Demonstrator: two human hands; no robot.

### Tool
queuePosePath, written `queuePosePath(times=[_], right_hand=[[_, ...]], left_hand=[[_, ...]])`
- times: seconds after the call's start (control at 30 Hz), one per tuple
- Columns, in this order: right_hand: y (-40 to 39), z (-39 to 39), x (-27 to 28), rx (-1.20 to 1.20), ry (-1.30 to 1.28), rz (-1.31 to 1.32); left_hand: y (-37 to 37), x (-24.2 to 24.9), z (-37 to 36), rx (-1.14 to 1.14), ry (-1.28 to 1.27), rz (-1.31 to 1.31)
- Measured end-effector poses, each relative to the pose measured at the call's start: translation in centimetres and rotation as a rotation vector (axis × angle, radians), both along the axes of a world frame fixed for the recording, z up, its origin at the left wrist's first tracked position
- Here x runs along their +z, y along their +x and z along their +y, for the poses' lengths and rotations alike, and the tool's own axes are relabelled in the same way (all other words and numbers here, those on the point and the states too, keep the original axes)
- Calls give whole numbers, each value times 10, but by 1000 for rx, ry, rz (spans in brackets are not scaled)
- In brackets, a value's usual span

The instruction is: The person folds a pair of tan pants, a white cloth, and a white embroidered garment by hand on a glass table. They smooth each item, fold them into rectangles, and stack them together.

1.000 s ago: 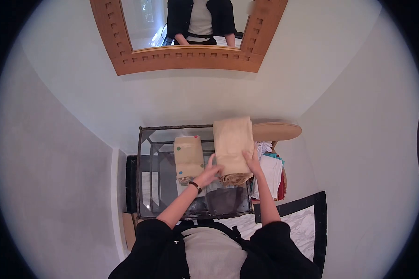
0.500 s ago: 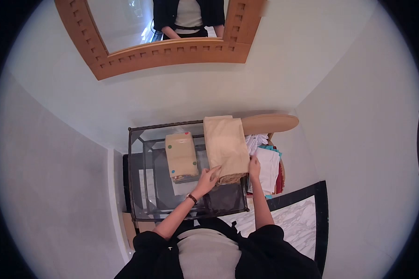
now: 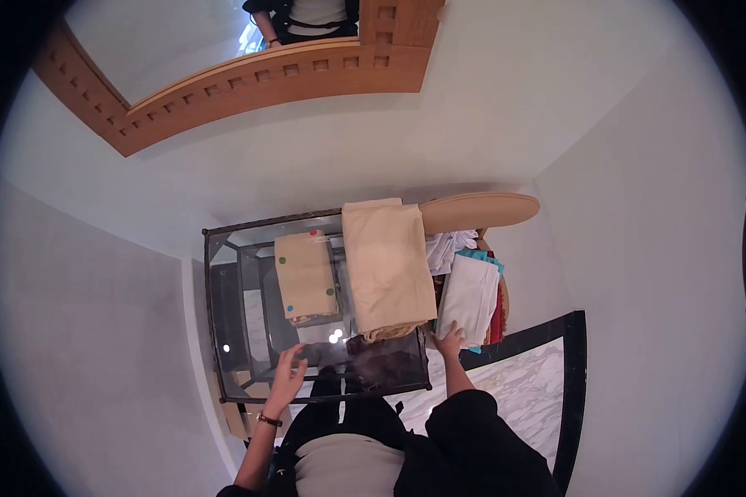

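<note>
My left hand [image 3: 288, 373] is over the front left of the glass-topped table [image 3: 317, 400], fingers apart and holding nothing. My right hand [image 3: 450, 341] touches the front end of a folded white cloth [image 3: 471, 298], right of the table; its thumb and fingers look spread. The white cloth lies on a pile with turquoise [image 3: 491, 260] and red [image 3: 496, 321] cloths. A tall folded beige cloth stack [image 3: 385, 263] rests on the table's right part. Left of it lies a smaller beige folded cloth [image 3: 306, 273] with coloured dots.
A round tan board or seat back [image 3: 481, 212] stands behind the cloth pile, near the wall. Above hangs a wood-framed mirror [image 3: 282, 76]. More crumpled white cloth [image 3: 449, 250] lies beside the beige stack. Marble floor with a black border [image 3: 574, 389] shows at the right.
My left hand has left the beige stack and moved left and toward me. My right hand has moved from the stack's right side down to the white cloth's front end. The view has shifted.
</note>
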State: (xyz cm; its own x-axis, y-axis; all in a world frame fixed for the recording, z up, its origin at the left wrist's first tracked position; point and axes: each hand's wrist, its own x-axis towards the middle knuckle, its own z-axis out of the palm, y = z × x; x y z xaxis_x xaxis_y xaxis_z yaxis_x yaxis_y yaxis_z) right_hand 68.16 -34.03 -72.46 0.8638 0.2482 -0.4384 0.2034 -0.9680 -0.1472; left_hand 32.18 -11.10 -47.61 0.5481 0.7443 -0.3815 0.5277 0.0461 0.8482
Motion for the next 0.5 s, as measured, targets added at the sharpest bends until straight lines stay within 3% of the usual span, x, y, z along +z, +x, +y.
queuePosePath(times=[0.1, 0.2, 0.3, 0.5], right_hand=[[3, 2, -43, -3, -175, -158], [29, -11, -59, 45, -36, -87], [60, -30, -15, 195, 33, -143], [124, -52, 107, 17, 123, -327]], left_hand=[[-13, -5, -9, 25, 31, 9], [-19, -10, -17, 37, -17, 4], [-14, -3, -19, 20, -74, 14], [-9, 7, -17, -41, -90, -40]])
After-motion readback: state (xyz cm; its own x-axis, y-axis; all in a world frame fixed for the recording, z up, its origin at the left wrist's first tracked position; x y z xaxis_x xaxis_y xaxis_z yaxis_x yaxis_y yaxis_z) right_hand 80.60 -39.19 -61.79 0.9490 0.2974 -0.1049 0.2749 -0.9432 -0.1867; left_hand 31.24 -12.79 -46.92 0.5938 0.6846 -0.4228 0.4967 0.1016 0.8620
